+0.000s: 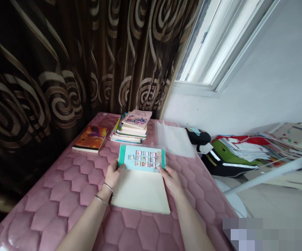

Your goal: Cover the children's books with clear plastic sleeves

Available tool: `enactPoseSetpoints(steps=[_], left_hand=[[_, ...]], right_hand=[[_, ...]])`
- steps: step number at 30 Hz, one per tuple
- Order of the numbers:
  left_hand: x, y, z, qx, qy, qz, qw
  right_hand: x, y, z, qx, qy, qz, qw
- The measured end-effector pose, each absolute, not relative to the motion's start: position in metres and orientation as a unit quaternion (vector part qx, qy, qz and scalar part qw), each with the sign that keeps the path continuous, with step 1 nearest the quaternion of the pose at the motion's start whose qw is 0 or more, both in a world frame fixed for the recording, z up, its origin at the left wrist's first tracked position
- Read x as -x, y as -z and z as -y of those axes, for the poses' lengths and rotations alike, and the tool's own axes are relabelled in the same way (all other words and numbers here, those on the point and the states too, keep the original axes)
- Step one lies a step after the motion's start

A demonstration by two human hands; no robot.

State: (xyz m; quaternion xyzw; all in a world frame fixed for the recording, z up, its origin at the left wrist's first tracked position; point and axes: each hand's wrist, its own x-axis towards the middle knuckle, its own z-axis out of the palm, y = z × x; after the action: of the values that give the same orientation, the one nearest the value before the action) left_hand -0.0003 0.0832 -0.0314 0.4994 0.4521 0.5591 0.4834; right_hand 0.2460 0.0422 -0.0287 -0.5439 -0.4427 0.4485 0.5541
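Now both hands clench the stamp sheet (142, 158) by its lower edge, the left hand (113, 176) at seven o'clock, the right hand (170, 180) at five. It overlaps a cream book (140, 192) on a quilted pink mattress (67, 176); books (131, 127) stand at twelve o'clock, clear sleeves (174, 139) at one.

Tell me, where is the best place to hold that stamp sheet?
Pinch the stamp sheet at its two near corners, coming from the near side, with the left hand on one and the right hand on the other. It is thin and lies flat, and the stamps sit in the middle, so the corners keep fingers off them.
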Motion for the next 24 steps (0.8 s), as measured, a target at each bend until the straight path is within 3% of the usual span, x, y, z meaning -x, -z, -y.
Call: enactPoseSetpoints(steps=[24], left_hand=[[0.002, 0.034, -0.084, -0.519, -0.537, -0.47, 0.47]], right_hand=[[-0.25, 0.04, -0.045, 0.554, -0.434, 0.455, 0.545]])
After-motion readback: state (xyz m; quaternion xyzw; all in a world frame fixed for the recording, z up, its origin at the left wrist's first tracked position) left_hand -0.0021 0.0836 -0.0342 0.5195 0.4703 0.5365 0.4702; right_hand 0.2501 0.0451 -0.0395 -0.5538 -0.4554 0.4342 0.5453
